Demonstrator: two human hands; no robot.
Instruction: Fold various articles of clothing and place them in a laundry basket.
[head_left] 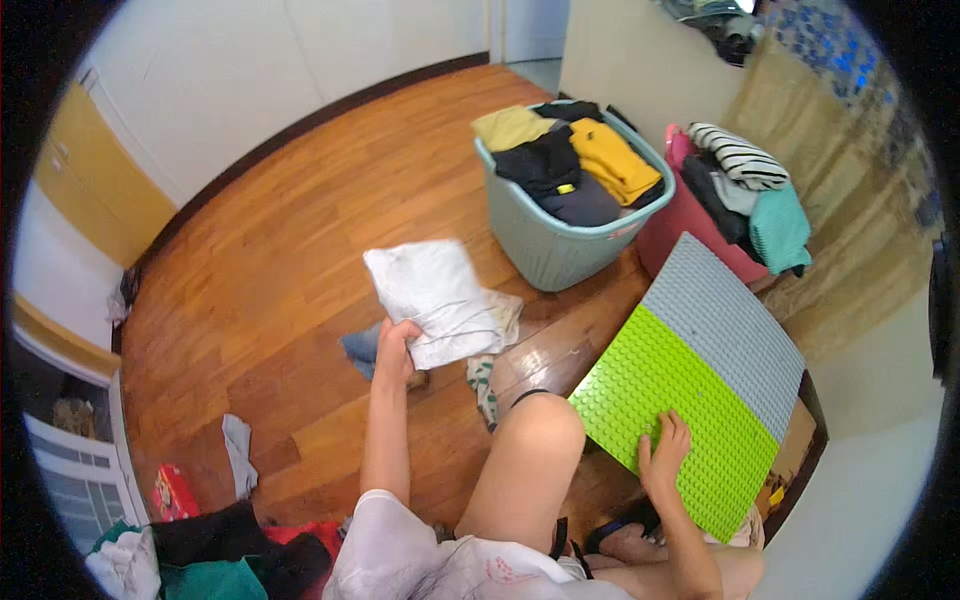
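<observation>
Held up over the floor is a folded white garment (432,292), with my left hand (396,348) closed on its near left corner. Lying on a studded toy-brick board is my right hand (664,455), its fingers spread and nothing in them. The board has a bright green half (690,385) nearer me and a grey half (728,325) farther off. It slants beside my bent knee, and what supports it is mostly hidden. Beneath the white garment some clothes lie on the floor, among them a blue piece (360,352) and a green-and-white patterned cloth (482,390).
A pale blue-green laundry basket (545,245) heaped with clothes stands ahead, beside a pink basket (660,235) that is also full. More clothes (215,560) are piled at lower left, near a red package (175,492) and a grey sock-like cloth (238,455). A curtain (820,180) hangs at right.
</observation>
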